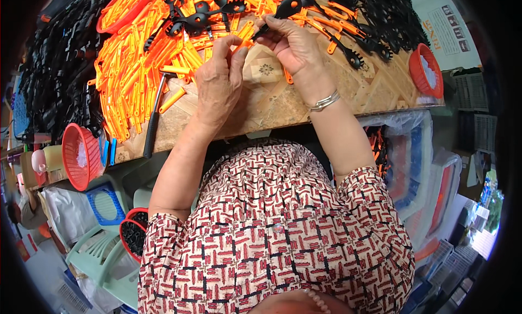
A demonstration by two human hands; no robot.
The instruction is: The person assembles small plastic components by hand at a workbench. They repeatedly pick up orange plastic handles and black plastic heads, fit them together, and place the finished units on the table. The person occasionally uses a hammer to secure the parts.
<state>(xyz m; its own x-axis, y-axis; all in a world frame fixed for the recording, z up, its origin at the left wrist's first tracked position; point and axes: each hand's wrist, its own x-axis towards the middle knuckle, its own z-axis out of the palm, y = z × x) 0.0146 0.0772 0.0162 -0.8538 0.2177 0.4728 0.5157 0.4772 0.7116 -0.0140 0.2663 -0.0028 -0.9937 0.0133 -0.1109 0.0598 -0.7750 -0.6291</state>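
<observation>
Above the near part of the table, my left hand [220, 82] pinches a small orange plastic piece [246, 44] between thumb and fingers. My right hand [296, 50] is closed on the dark shaft of a black plastic kitchen utensil [262, 31], its end meeting the orange piece. Whether the two are joined cannot be made out. Just beyond lie black pasta servers and spoons [201, 16], some with orange parts. A big heap of orange plastic handle pieces [122, 82] spreads to the left of my left hand.
A black-handled hammer [154, 115] lies left of my left forearm. Red baskets stand at the table's left corner [81, 156], right corner [426, 69] and far left [124, 12]. Dark parts [60, 69] are piled at the far left. A green plastic chair [103, 259] stands lower left.
</observation>
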